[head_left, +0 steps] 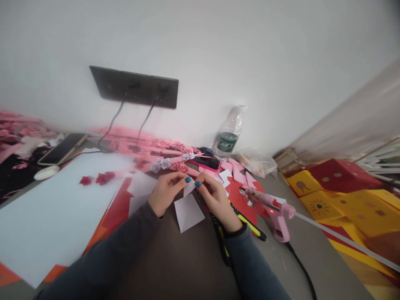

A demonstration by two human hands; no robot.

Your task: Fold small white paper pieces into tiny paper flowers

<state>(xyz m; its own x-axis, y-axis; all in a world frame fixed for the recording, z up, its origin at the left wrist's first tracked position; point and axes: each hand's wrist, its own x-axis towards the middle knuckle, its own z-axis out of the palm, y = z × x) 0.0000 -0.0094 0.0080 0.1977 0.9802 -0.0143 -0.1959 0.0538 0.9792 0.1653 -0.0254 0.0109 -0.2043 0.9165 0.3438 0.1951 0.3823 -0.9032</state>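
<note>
Between my left hand (168,191) and my right hand (215,198) is a small piece of white paper (188,188), pinched by both thumbs and fingers. Its exact folds are too small to make out. Just below it a white paper square (188,212) lies flat on the dark table. Black and yellow-green scissors (254,228) lie partly hidden under my right wrist. Beyond my fingers, pink strips carry paper flowers, with a lilac flower (161,165) and a red flower (105,178) among them.
A pink glue gun (270,206) with a lit red light and black cord sits at right, a long glue stick behind it. Large white sheets (62,204) cover the left. A water bottle (228,135), a phone (206,161) and yellow boxes (359,208) stand around.
</note>
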